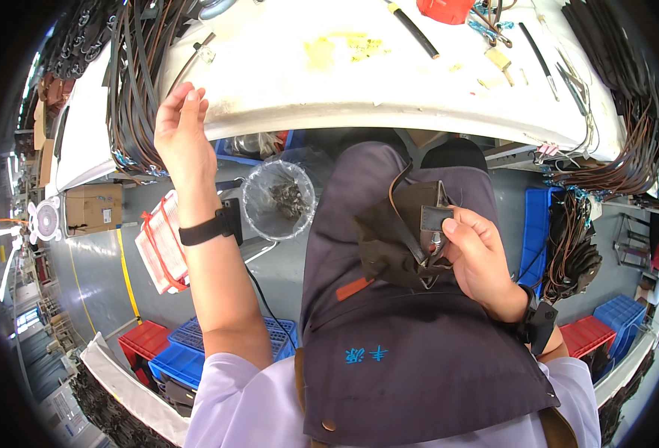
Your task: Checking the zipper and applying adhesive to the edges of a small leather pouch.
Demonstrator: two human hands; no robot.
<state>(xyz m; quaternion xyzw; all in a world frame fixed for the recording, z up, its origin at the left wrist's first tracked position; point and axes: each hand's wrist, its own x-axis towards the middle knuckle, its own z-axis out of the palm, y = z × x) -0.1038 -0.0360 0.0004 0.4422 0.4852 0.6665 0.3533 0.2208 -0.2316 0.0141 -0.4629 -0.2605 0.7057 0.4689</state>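
A dark brown fabric bag (389,239) with a leather strap (406,220) and metal fittings lies on my lap. My right hand (483,257) pinches a dark leather tab (435,218) at the bag's right edge, thumb on top. Below the tab a small metal clasp (437,240) shows. My left hand (185,134) is raised at the table's front edge, fingers loosely bent and nothing visible in them. Beside it hang many dark straps (131,89), and a thin dark strip (187,66) lies just beyond its fingertips. A reddish-brown tag (354,289) sticks out under the bag.
On the white table (285,82) lie a black rod (417,33), a red container (445,9) and small tools. More straps (639,142) hang over its right end. A lined waste bin (279,198), a pink bundle (161,243) and blue crates (187,358) stand around me.
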